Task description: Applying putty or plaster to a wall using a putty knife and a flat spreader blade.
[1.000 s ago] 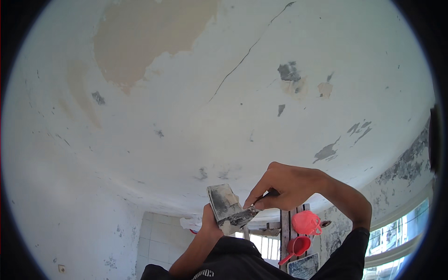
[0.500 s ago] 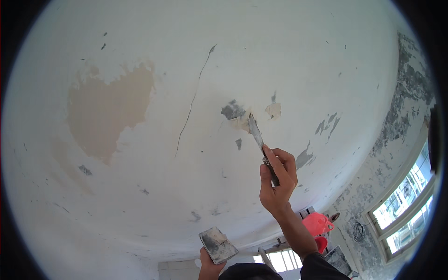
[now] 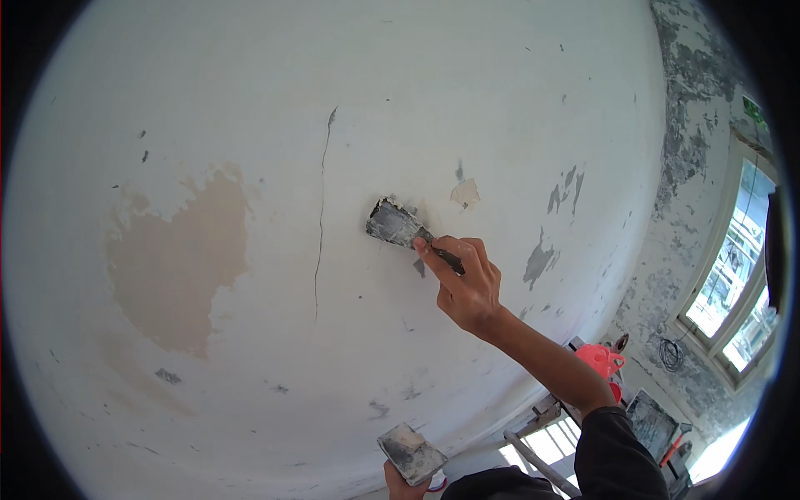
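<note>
My right hand (image 3: pixel 472 283) is closed around the dark handle of a putty knife (image 3: pixel 393 223). Its wide, filler-smeared blade lies against the white plastered surface (image 3: pixel 283 100), over the spot where a grey patch showed. Right of the blade is a small cream patch of filler (image 3: pixel 465 194). Low in the picture, my left hand (image 3: pixel 405 483) grips a small rectangular plate (image 3: pixel 412 452) coated with grey and whitish filler; most of its fingers are hidden behind it. A long thin crack (image 3: pixel 322 225) runs down the surface left of the knife.
A large beige patch (image 3: pixel 179 267) spreads across the left of the surface. Grey bare spots (image 3: pixel 540 258) dot the right. Beyond stand a window (image 3: pixel 733 258), a red plastic container (image 3: pixel 598 360), a coil of dark cable (image 3: pixel 671 354) and a dark smeared board (image 3: pixel 652 425).
My right hand has moved left and turned the putty knife, so its blade now shows broadside over the grey patch. The left hand with the plate sits slightly lower and further right.
</note>
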A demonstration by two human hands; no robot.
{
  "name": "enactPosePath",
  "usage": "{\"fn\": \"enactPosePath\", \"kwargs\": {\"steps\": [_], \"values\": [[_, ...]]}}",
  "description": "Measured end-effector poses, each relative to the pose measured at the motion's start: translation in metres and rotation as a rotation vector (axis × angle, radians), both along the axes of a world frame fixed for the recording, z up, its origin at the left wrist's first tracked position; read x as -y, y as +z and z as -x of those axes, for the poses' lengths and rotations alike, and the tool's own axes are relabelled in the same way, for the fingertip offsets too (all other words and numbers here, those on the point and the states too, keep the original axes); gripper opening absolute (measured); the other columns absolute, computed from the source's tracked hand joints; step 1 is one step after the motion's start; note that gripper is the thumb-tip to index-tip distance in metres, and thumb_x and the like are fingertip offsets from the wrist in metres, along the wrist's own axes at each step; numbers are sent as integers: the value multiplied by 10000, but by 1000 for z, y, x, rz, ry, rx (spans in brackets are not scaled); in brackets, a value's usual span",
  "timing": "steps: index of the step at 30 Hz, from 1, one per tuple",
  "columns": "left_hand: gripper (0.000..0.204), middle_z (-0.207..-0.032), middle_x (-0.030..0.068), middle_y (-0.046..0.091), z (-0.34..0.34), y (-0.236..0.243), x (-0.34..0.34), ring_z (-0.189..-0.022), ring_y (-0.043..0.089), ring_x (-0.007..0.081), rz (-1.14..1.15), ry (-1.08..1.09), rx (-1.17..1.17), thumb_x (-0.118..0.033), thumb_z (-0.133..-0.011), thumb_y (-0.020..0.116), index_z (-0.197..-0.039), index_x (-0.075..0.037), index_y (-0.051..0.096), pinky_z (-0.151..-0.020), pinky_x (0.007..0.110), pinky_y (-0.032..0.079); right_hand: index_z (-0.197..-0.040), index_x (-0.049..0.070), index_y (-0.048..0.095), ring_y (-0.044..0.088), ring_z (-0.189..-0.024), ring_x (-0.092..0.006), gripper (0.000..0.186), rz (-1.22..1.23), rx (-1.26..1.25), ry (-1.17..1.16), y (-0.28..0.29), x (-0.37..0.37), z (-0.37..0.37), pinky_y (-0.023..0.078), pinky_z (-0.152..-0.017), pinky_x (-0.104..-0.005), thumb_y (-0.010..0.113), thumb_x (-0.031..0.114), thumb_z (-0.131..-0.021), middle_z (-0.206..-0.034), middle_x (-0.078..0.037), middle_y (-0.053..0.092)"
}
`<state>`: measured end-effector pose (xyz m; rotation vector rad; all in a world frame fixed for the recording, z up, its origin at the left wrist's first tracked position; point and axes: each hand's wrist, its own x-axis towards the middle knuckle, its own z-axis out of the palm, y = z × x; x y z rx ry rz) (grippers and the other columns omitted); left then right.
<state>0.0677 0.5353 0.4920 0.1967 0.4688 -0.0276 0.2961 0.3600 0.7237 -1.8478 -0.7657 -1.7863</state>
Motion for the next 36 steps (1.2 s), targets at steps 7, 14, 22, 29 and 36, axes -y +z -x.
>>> {"fn": "enactPosePath", "kwargs": {"steps": [7, 14, 22, 29, 36], "values": [[337, -1097, 142, 651, -10, -25, -35, -1016, 634, 328, -142, -175, 202, -210, -924, 437, -1177, -32, 571, -939, 507, 488, -1135, 107, 705, 538, -770, -192, 603, 12, -53, -36, -5, 15, 16, 459, -468, -265, 624, -147, -593, -1001, -16, 583], [274, -911, 108, 660, 7, 3, -16, -847, 655, 288, 48, -35, -101, -256, -962, 430, -1050, -63, 604, -775, 475, 558, -1091, 89, 722, 559, -789, -189, 531, -124, -117, 45, 29, 22, 75, 482, -501, -268, 601, -154, -635, -1025, -55, 604], [314, -953, 121, 664, 2, -22, -20, -895, 654, 297, 86, -83, -103, -277, -978, 398, -1069, -53, 598, -814, 484, 548, -1121, 64, 692, 533, -797, -181, 582, 173, -218, -134, 52, 3, 78, 464, -493, -273, 614, -154, -587, -1071, -36, 597], [387, -1034, 199, 649, -8, -40, -28, -973, 624, 380, -40, -196, 39, -293, -924, 419, -1148, -23, 583, -881, 532, 492, -1141, 0, 655, 489, -789, -192, 430, 325, -213, -277, 42, 15, 69, 456, -510, -261, 630, -73, -718, -1055, -41, 559], [340, -1037, 129, 655, -1, -24, -14, -962, 634, 316, 3, -219, 153, -282, -959, 401, -1141, -60, 582, -858, 488, 520, -1197, 88, 660, 550, -856, -218, 630, 106, -193, -78, 17, 37, 68, 529, -560, -294, 592, -173, -628, -1128, -60, 576]]}}
